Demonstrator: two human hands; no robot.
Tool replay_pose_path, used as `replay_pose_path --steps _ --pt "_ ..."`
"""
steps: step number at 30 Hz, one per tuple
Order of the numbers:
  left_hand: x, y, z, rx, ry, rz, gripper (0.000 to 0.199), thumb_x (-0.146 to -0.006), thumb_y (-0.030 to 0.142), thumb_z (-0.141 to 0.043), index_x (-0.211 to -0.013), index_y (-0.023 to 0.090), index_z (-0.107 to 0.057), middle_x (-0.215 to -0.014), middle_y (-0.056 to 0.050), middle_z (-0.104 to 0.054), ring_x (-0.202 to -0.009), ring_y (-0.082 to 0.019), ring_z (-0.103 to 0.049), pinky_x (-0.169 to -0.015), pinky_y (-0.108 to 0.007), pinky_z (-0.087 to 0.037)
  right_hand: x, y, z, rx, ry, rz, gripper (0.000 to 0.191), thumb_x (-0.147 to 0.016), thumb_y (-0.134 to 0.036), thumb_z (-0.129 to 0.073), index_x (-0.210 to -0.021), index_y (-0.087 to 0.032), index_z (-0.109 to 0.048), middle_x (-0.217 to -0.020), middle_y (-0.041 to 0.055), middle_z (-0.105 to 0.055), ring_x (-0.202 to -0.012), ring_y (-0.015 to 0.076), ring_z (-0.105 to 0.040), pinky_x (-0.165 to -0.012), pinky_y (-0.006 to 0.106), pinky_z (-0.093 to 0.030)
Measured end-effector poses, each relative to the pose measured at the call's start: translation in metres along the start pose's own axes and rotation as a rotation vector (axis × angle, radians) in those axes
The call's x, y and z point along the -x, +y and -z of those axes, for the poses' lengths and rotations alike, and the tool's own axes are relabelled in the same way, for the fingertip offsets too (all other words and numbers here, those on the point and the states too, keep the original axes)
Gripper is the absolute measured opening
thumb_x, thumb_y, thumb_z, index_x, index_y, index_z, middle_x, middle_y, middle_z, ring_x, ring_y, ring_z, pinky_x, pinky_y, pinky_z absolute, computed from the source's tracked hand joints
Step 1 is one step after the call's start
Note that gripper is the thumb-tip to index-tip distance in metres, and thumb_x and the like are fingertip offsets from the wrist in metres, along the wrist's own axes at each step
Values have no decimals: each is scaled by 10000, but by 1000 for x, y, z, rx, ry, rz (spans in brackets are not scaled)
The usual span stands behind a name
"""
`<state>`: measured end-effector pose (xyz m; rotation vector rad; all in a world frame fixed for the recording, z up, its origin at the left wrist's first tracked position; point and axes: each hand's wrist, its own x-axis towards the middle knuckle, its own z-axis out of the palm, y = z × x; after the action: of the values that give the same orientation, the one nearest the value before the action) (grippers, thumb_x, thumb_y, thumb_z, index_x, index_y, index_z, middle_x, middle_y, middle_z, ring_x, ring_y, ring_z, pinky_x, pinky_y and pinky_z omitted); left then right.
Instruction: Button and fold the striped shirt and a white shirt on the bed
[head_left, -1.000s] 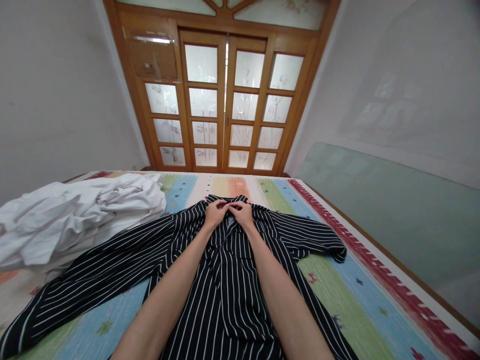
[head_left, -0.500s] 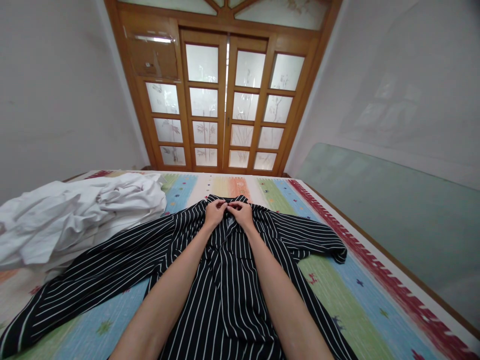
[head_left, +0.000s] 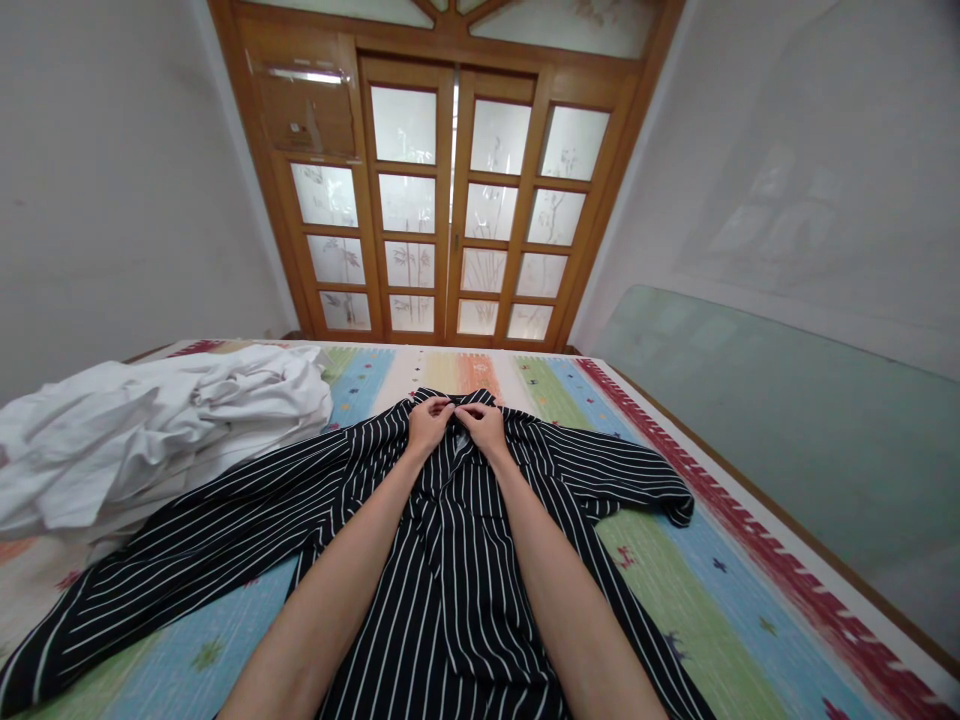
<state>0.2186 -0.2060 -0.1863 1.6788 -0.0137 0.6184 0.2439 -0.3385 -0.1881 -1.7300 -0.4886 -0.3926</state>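
Observation:
A black shirt with white stripes (head_left: 472, 580) lies face up, its collar at the far end and its sleeves spread to both sides. At the front of the collar, my left hand (head_left: 429, 424) pinches one edge of the shirt between thumb and fingers. My right hand (head_left: 484, 426) grips the facing edge, also in a pinch. The fingertips of both hands meet or nearly meet at the neck opening. Whether a button sits between them is too small to make out.
A heap of white cloth (head_left: 172, 420) lies on the left, against the shirt's long sleeve. Beneath everything is a colourful striped cover (head_left: 720, 600). A pale green panel (head_left: 787, 420) stands along the right side. Wooden glazed doors (head_left: 450, 200) close off the far end.

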Motion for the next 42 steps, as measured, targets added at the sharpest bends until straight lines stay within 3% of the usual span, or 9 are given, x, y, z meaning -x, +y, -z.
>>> replay_pose_path --steps 24,34,42 --pt "-1 -1 0 88 9 45 176 -725 309 -697 -802 151 -687 -813 -64 -737 -802 -200 -703 -731 -301 -558 3 -10 0 55 -20 5 142 -709 -313 -652 -715 -185 -712 -696 26 -713 -597 156 -588 -601 267 -472" --pt "-1 -2 2 65 -16 65 239 -722 237 -674 -939 157 -611 -755 -33 -716 -741 -171 -696 -703 -271 -530 4 -10 -1 108 -22 -21 85 -690 -281 -646 -663 -201 -651 -654 3 -680 -582 152 -576 -600 263 -464" --pt "3 1 1 -102 -7 -20 184 -720 135 -649 -866 192 -552 -746 -10 -694 -741 -163 -695 -722 -275 -517 4 -8 -2 246 38 -14 140 -774 -310 -594 -734 -209 -682 -726 25 -705 -649 171 -612 -675 283 -476"
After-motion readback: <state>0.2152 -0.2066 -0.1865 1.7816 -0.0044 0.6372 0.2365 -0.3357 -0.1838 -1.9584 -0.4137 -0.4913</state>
